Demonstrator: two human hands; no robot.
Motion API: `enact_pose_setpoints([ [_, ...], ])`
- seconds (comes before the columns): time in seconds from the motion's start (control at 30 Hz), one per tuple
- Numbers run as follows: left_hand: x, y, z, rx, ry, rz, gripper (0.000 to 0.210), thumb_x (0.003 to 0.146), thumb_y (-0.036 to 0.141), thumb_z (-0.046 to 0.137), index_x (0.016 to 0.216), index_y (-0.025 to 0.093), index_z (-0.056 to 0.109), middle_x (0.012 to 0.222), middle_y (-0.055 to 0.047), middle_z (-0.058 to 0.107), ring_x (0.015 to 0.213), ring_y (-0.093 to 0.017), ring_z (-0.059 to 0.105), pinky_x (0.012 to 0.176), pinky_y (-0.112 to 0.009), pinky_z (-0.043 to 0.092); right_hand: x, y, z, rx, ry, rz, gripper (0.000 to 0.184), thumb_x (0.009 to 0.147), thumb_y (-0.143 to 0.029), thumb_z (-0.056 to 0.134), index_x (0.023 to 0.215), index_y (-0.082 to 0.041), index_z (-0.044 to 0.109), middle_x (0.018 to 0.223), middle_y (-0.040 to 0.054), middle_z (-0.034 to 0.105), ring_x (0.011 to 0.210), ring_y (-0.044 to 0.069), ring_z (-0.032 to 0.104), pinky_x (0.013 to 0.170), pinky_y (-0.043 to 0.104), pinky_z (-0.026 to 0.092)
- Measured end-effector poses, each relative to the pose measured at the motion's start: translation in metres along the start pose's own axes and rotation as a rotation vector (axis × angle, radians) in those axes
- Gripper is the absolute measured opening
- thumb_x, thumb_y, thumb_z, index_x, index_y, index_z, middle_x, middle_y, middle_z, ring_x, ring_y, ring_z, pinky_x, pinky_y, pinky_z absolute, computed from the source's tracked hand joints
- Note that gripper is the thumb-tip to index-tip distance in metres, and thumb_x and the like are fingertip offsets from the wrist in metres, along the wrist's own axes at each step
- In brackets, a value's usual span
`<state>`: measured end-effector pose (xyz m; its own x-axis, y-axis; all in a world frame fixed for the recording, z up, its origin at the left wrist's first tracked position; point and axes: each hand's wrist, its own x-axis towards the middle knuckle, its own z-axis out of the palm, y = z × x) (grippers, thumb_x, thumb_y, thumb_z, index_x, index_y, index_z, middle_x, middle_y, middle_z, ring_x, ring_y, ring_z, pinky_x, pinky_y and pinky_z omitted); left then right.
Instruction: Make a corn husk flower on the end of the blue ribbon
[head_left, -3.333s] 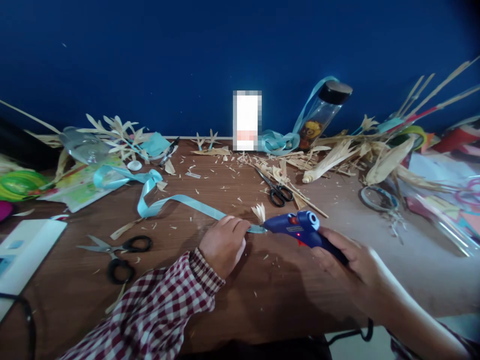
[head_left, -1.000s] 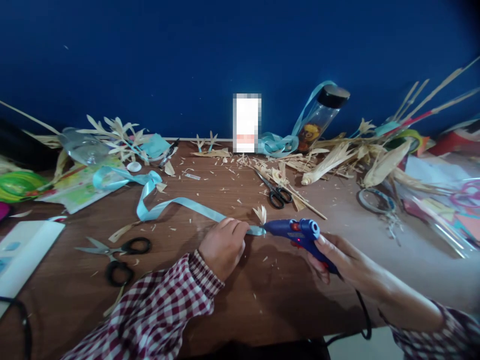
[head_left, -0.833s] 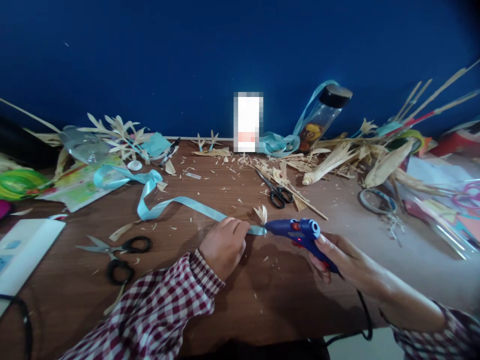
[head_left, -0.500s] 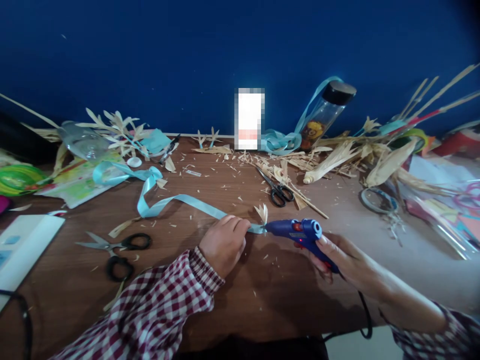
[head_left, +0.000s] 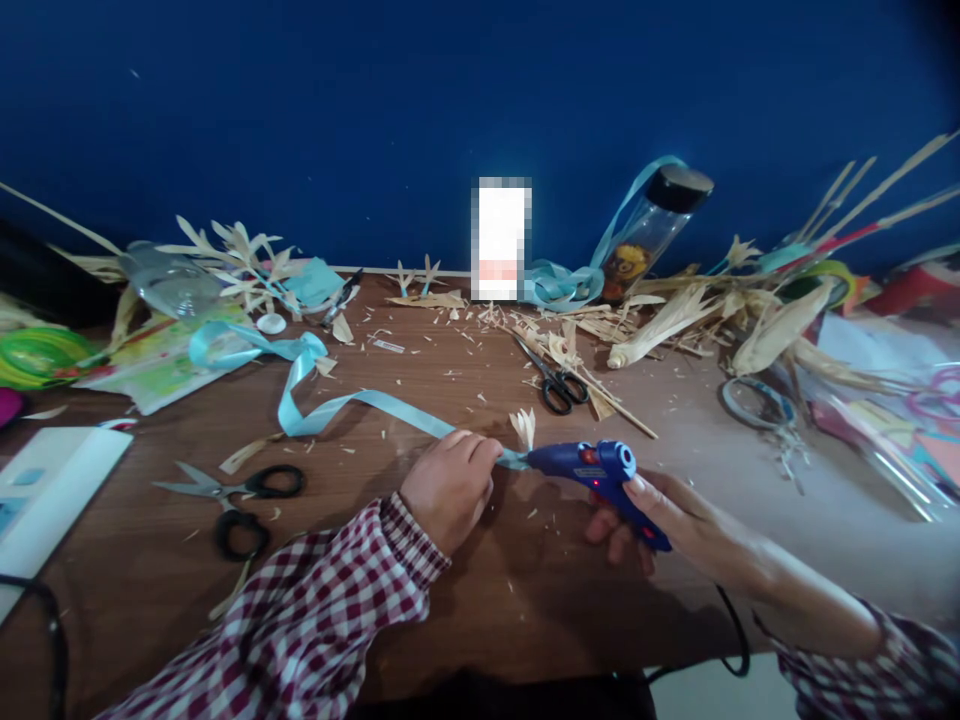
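My left hand (head_left: 451, 490) is closed on the end of a light blue satin ribbon (head_left: 386, 402), whose length curls away to the left over the table. At the ribbon's end, just past my fingertips, a small pale husk flower (head_left: 524, 430) stands up. My right hand (head_left: 652, 515) grips a blue glue gun (head_left: 592, 465) with a red light lit on its side. The gun's nozzle points left and meets the ribbon end beside the flower's base; whether glue is coming out I cannot tell.
Black-handled scissors (head_left: 240, 492) lie open left of my left forearm, and a second pair (head_left: 561, 388) lies behind the gun. Husk scraps litter the brown table (head_left: 450, 640). A clear bottle with a black lid (head_left: 656, 225) leans against the blue wall. A tape roll (head_left: 757, 402) lies at right.
The glue gun has shifted slightly left and down, its nozzle still at the ribbon end. The fingers of my right hand have loosened from the trigger area. My left hand stays almost still.
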<state>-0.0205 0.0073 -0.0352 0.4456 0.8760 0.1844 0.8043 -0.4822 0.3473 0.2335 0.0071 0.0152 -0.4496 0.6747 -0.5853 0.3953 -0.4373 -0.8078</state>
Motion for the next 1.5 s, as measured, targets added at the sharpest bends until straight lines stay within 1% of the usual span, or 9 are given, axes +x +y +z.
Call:
enact_pose_setpoints([
  [0.1, 0.000, 0.001, -0.002, 0.001, 0.006, 0.002, 0.020, 0.079, 0.003, 0.044, 0.092, 0.015, 0.054, 0.087, -0.006, 0.059, 0.086, -0.021, 0.053, 0.080, -0.037, 0.047, 0.000, 0.000, 0.000, -0.055, 0.033, -0.043, 0.054, 0.088, -0.059, 0.035, 0.106, -0.015, 0.059, 0.096, 0.0127, 0.067, 0.072, 0.019, 0.064, 0.055, 0.027, 0.049],
  [0.23, 0.000, 0.001, -0.004, 0.011, -0.001, 0.012, 0.019, 0.078, 0.004, 0.045, 0.089, 0.015, 0.055, 0.086, -0.006, 0.059, 0.086, -0.021, 0.052, 0.078, -0.037, 0.048, 0.001, -0.001, 0.000, -0.147, 0.110, -0.078, 0.055, 0.090, -0.057, 0.030, 0.094, -0.015, 0.065, 0.092, 0.0117, 0.068, 0.077, 0.020, 0.063, 0.062, 0.029, 0.049],
  [0.43, 0.000, 0.000, -0.004, 0.018, -0.026, 0.013, 0.018, 0.080, 0.005, 0.044, 0.090, 0.015, 0.055, 0.087, -0.007, 0.059, 0.087, -0.022, 0.052, 0.079, -0.037, 0.048, 0.001, -0.003, -0.001, -0.240, 0.142, -0.110, 0.053, 0.092, -0.054, 0.028, 0.085, -0.018, 0.065, 0.078, 0.0079, 0.067, 0.069, 0.019, 0.061, 0.061, 0.028, 0.047],
  [0.73, 0.001, 0.000, -0.004, 0.014, -0.035, 0.009, 0.019, 0.079, 0.004, 0.044, 0.089, 0.015, 0.055, 0.086, -0.006, 0.059, 0.086, -0.021, 0.052, 0.079, -0.038, 0.048, -0.004, 0.000, -0.003, -0.305, 0.152, -0.116, 0.049, 0.093, -0.052, 0.028, 0.076, -0.018, 0.059, 0.069, 0.0050, 0.061, 0.059, 0.015, 0.054, 0.055, 0.025, 0.043],
  [0.83, 0.000, 0.000, -0.003, 0.012, -0.026, 0.009, 0.020, 0.078, 0.003, 0.044, 0.089, 0.015, 0.055, 0.086, -0.006, 0.059, 0.086, -0.021, 0.052, 0.079, -0.037, 0.048, -0.005, 0.000, -0.004, -0.303, 0.164, -0.120, 0.048, 0.092, -0.053, 0.030, 0.076, -0.017, 0.059, 0.069, 0.0049, 0.061, 0.058, 0.014, 0.053, 0.053, 0.024, 0.042],
  [1.0, 0.000, 0.001, -0.001, 0.018, -0.016, 0.002, 0.018, 0.079, 0.004, 0.045, 0.089, 0.015, 0.055, 0.087, -0.007, 0.060, 0.089, -0.022, 0.053, 0.081, -0.039, 0.048, -0.004, -0.002, -0.003, -0.213, 0.177, -0.105, 0.049, 0.091, -0.055, 0.030, 0.081, -0.017, 0.059, 0.074, 0.0056, 0.063, 0.057, 0.013, 0.053, 0.051, 0.024, 0.042],
  [1.17, 0.001, 0.002, -0.004, 0.022, -0.021, 0.007, 0.019, 0.078, 0.003, 0.045, 0.089, 0.015, 0.055, 0.086, -0.006, 0.060, 0.086, -0.022, 0.053, 0.079, -0.039, 0.048, -0.003, -0.005, 0.001, -0.297, 0.142, -0.114, 0.048, 0.092, -0.053, 0.030, 0.075, -0.017, 0.057, 0.070, 0.0043, 0.060, 0.058, 0.013, 0.052, 0.054, 0.024, 0.042],
  [1.33, 0.000, 0.001, -0.004, 0.012, -0.021, 0.014, 0.020, 0.076, 0.002, 0.046, 0.089, 0.015, 0.054, 0.086, -0.006, 0.059, 0.085, -0.022, 0.053, 0.078, -0.037, 0.048, 0.002, -0.005, 0.005, -0.334, 0.138, -0.147, 0.046, 0.093, -0.051, 0.028, 0.077, -0.018, 0.056, 0.070, 0.0033, 0.060, 0.059, 0.013, 0.052, 0.055, 0.024, 0.042],
  [1.5, -0.001, 0.000, -0.001, 0.020, -0.009, 0.014, 0.019, 0.078, 0.004, 0.045, 0.089, 0.016, 0.054, 0.087, -0.006, 0.059, 0.086, -0.021, 0.053, 0.078, -0.037, 0.049, 0.004, -0.005, 0.007, -0.326, 0.132, -0.146, 0.045, 0.094, -0.050, 0.027, 0.080, -0.018, 0.056, 0.071, 0.0022, 0.060, 0.059, 0.013, 0.053, 0.055, 0.023, 0.042],
])
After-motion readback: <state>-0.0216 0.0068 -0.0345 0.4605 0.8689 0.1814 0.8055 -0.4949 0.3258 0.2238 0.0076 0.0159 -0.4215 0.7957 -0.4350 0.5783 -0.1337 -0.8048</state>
